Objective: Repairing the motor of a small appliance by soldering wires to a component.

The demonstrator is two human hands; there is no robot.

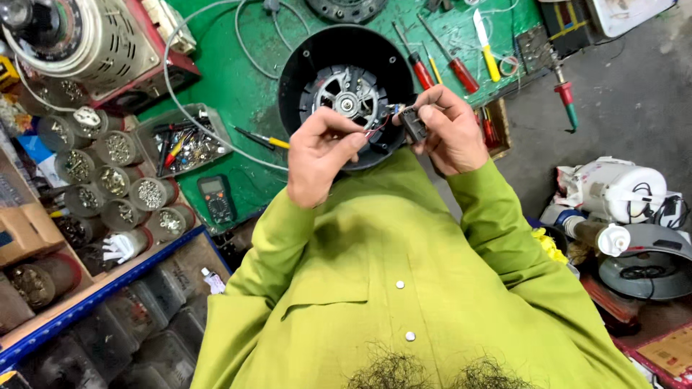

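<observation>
Two hands close together at the tabletop's near edge, left hand (319, 155) pinching thin wires (380, 125), right hand (450, 130) gripping a black switch (413, 124), over a round fan housing (346, 86).

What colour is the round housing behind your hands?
Black, with a silver-grey metal hub inside; the round housing stands on the green benchtop. The head view shows it best.

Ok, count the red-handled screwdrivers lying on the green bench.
2 in clear view: one red-handled screwdriver beside the black round housing, another right of it. More red handles sit in the small box; some are hidden.
</observation>
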